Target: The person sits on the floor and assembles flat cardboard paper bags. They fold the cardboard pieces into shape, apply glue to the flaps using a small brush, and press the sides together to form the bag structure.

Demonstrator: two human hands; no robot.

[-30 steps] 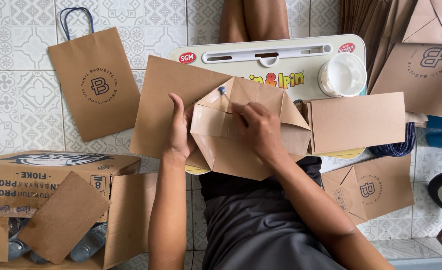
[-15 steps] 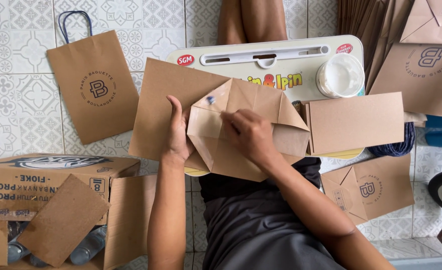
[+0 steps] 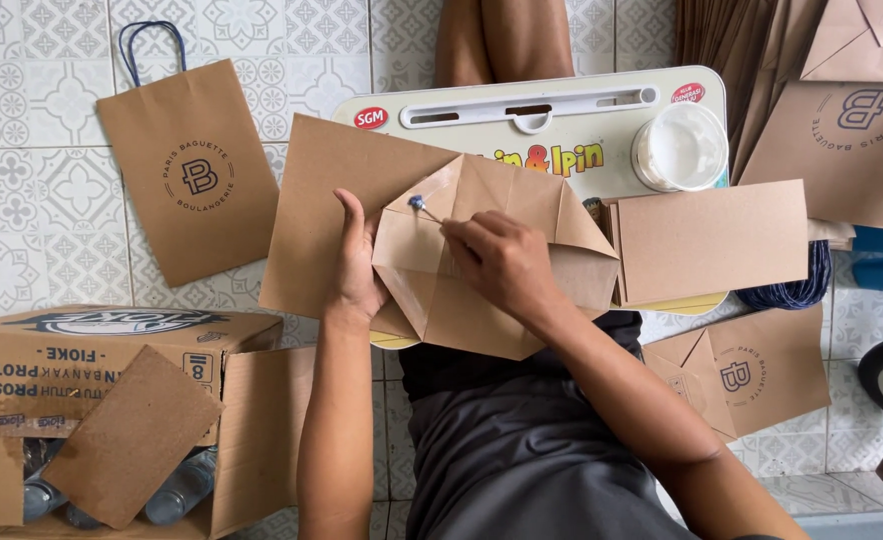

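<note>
The folded brown paper bag [image 3: 482,270] lay on the small white lap table [image 3: 602,150], its opened bottom spread into a flattened diamond of flaps. Its long axis ran left to right across the table, with the plain body reaching left and the flaps toward the person's lap. Compared with a moment earlier, the right hand [image 3: 502,262] had drawn back slightly toward the middle of the bag, and the thin brush [image 3: 424,208] it pinched now pointed up and left, its tip on the upper-left flap. The fingers of that hand were closed around the brush. The left hand [image 3: 357,265] had stayed put, palm pressed flat on the bag's left side, fingers extended and gripping nothing.

A white round cup [image 3: 680,147] stood on the table's right end, with a flat brown sheet [image 3: 712,238] just beside it. A finished bag with a blue cord handle and a dark round logo [image 3: 190,170] lay on the tiled floor to the left. A brown printed carton [image 3: 102,350] stood open at lower left, clear bottles [image 3: 177,490] inside. More logo-stamped bags lay at upper right [image 3: 847,140] and lower right [image 3: 752,375].
</note>
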